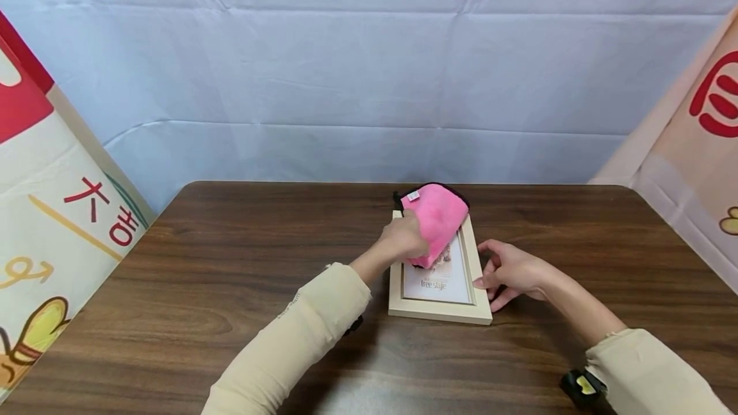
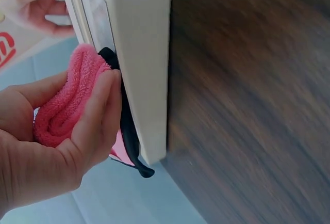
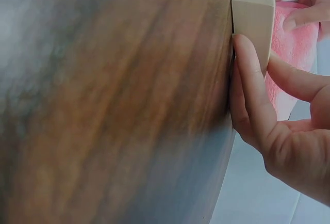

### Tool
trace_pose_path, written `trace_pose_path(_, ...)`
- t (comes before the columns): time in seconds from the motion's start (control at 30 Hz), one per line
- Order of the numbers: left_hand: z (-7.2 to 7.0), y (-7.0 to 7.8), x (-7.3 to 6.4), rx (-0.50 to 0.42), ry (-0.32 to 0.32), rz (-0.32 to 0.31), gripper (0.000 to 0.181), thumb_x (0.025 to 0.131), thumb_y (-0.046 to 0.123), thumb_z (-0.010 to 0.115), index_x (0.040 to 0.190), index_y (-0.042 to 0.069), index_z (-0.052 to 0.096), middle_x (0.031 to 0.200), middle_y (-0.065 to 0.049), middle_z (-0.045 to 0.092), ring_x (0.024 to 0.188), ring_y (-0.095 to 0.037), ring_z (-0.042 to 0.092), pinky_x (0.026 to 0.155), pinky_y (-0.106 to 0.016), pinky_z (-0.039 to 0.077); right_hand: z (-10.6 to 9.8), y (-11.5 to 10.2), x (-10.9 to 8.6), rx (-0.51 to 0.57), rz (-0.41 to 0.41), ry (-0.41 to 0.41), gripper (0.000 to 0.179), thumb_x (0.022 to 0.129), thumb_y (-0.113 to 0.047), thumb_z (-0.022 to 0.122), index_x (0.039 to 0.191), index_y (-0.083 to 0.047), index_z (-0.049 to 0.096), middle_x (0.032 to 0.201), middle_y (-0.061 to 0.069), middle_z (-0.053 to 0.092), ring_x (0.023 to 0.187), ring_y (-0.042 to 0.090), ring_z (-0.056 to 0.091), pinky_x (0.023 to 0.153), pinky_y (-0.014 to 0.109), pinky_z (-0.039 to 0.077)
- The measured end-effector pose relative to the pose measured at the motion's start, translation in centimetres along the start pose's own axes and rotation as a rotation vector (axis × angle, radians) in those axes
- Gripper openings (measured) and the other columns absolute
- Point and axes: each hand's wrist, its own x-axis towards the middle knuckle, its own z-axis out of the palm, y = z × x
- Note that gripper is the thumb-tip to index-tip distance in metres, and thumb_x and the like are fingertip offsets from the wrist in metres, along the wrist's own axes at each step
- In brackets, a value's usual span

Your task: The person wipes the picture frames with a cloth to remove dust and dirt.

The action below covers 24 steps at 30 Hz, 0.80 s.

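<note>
A cream-coloured picture frame [image 1: 441,310] lies flat on the wooden table, its print showing the words "free style". Over the far part of the frame is a pink plush cloth [image 1: 442,213] with a black edge and a small white tag. My left hand [image 1: 405,237] grips the cloth; in the left wrist view the pink cloth [image 2: 72,97] is bunched between thumb and fingers. At the frame's right side, my right hand [image 1: 513,271] holds the border, thumb on top and fingers along the outer edge. The cloth hides the upper part of the print.
The dark brown table [image 1: 242,261] ends at a straight far edge just behind the cloth. Behind it hangs a pale blue sheet [image 1: 346,69]. Printed banners stand at the left [image 1: 63,223] and right. A black wrist device [image 1: 583,388] sits at the right sleeve.
</note>
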Motion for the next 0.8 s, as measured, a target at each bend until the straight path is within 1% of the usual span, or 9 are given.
trace_pose_path(0.1, -0.6, -0.6, 0.2, -0.073, -0.019, -0.025, 0.082, 0.071, 0.009, 0.070, 0.137, -0.004, 0.024, 0.079, -0.013, 0.057, 0.059, -0.020, 0.059, 0.049, -0.025, 0.052, 0.0, 0.0, 0.0, 0.000, 0.001, 0.000, 0.062, 0.084, 0.003, 0.061, 0.129, 0.007, 0.019, 0.077, 0.015, 0.048, 0.064, 0.023, 0.055, 0.058, 0.043, 0.056)
trace_pose_path(0.23, -1.5, -1.3, 0.4, -0.163, -0.041, -0.063, 0.091, 0.072, 0.005, 0.069, 0.143, -0.003, 0.013, 0.075, -0.012, 0.058, 0.055, -0.017, 0.062, 0.052, -0.028, 0.055, 0.0, 0.0, 0.0, 0.001, 0.003, 0.001, 0.062, 0.084, 0.003, 0.061, 0.129, 0.007, 0.019, 0.078, 0.015, 0.048, 0.064, 0.023, 0.055, 0.058, 0.043, 0.056)
trace_pose_path(0.27, -1.8, -1.5, 0.4, -0.167, -0.037, -0.067, 0.090, 0.072, 0.005, 0.069, 0.142, -0.003, 0.014, 0.076, -0.012, 0.056, 0.054, -0.017, 0.062, 0.053, -0.028, 0.055, 0.0, 0.0, 0.0, 0.000, 0.004, 0.001, 0.062, 0.084, 0.003, 0.061, 0.129, 0.007, 0.019, 0.078, 0.015, 0.048, 0.064, 0.023, 0.055, 0.058, 0.042, 0.056)
trace_pose_path(0.37, -2.4, -2.0, 0.5, -0.178, -0.025, -0.084, 0.087, 0.072, 0.005, 0.069, 0.141, -0.004, 0.016, 0.073, -0.012, 0.059, 0.052, -0.017, 0.063, 0.054, -0.029, 0.056, 0.0, -0.1, 0.0, -0.001, 0.006, 0.000, 0.063, 0.084, 0.003, 0.061, 0.130, 0.006, 0.019, 0.078, 0.015, 0.048, 0.064, 0.024, 0.054, 0.058, 0.042, 0.056)
trace_pose_path(0.47, -2.9, -2.6, 0.6, -0.190, -0.010, -0.105, 0.079, 0.072, 0.005, 0.068, 0.136, -0.004, 0.022, 0.067, -0.012, 0.060, 0.051, -0.017, 0.063, 0.056, -0.031, 0.056, 0.0, -0.1, 0.0, -0.004, 0.010, -0.002, 0.063, 0.084, 0.003, 0.061, 0.130, 0.006, 0.018, 0.079, 0.015, 0.048, 0.064, 0.024, 0.055, 0.058, 0.042, 0.056)
trace_pose_path(0.6, -3.2, -3.1, 0.6, -0.235, -0.001, -0.122, 0.072, 0.072, 0.004, 0.069, 0.131, -0.004, 0.027, 0.064, -0.013, 0.061, 0.052, -0.019, 0.063, 0.058, -0.033, 0.056, 0.0, -0.1, -0.1, -0.004, 0.014, -0.003, 0.064, 0.084, 0.003, 0.061, 0.131, 0.006, 0.018, 0.079, 0.016, 0.048, 0.064, 0.024, 0.055, 0.058, 0.043, 0.056)
trace_pose_path(0.67, -3.1, -3.1, 0.6, -0.254, -0.002, -0.128, 0.072, 0.072, 0.003, 0.069, 0.130, -0.004, 0.027, 0.067, -0.015, 0.060, 0.054, -0.020, 0.064, 0.058, -0.034, 0.056, 0.0, -0.1, -0.1, -0.003, 0.014, -0.003, 0.064, 0.084, 0.003, 0.061, 0.131, 0.006, 0.018, 0.079, 0.016, 0.048, 0.064, 0.024, 0.055, 0.058, 0.043, 0.056)
trace_pose_path(0.73, -3.0, -3.1, 0.6, -0.260, -0.002, -0.129, 0.077, 0.072, 0.003, 0.070, 0.134, -0.003, 0.025, 0.072, -0.016, 0.058, 0.054, -0.020, 0.064, 0.059, -0.034, 0.056, 0.0, -0.1, -0.1, -0.002, 0.013, -0.003, 0.064, 0.084, 0.003, 0.061, 0.131, 0.006, 0.018, 0.079, 0.016, 0.048, 0.064, 0.024, 0.055, 0.058, 0.043, 0.056)
trace_pose_path(0.8, -2.9, -3.0, 0.6, -0.260, -0.007, -0.124, 0.083, 0.073, 0.003, 0.070, 0.139, -0.003, 0.020, 0.072, -0.015, 0.057, 0.053, -0.019, 0.063, 0.058, -0.034, 0.056, 0.1, -0.1, -0.1, -0.001, 0.011, -0.002, 0.063, 0.084, 0.003, 0.061, 0.130, 0.006, 0.018, 0.079, 0.016, 0.048, 0.064, 0.024, 0.055, 0.058, 0.043, 0.056)
